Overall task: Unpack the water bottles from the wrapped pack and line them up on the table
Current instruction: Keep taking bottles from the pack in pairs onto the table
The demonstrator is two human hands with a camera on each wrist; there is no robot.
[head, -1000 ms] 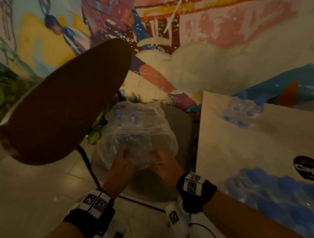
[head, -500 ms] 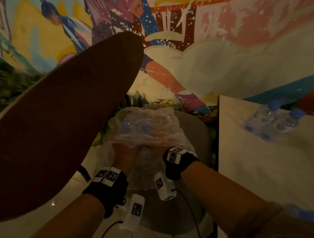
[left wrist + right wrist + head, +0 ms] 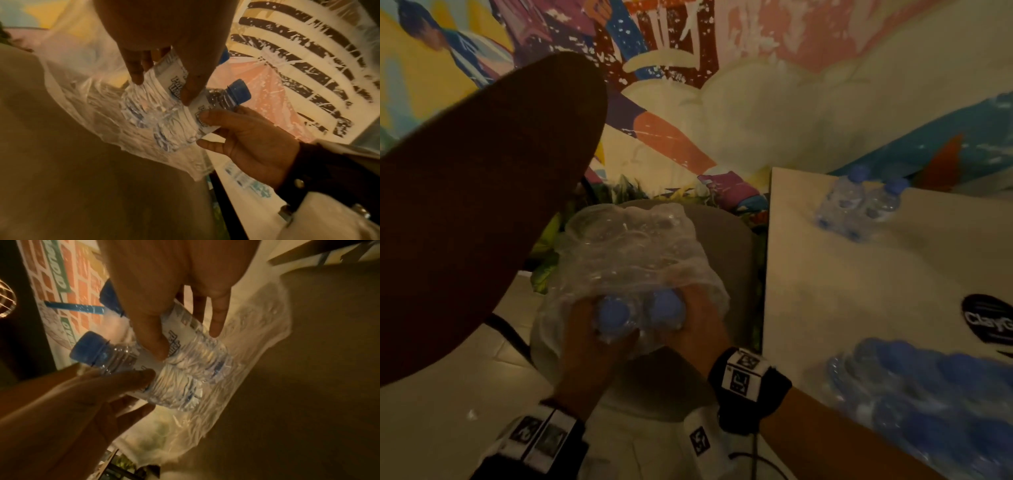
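My left hand [image 3: 599, 346] and right hand [image 3: 698, 329] each clamp one bottle [image 3: 614, 313], caps toward me, bases in the torn wrap [image 3: 626, 246] (on the chair), the table [image 3: 859, 281] nearer my right.

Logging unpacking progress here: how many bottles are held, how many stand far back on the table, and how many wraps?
Held bottles, one each in left hand and right hand: 2
Standing bottles on the table: 2
Plastic wrap: 1
Total: 5
Blurred near bottles: cannot be counted.
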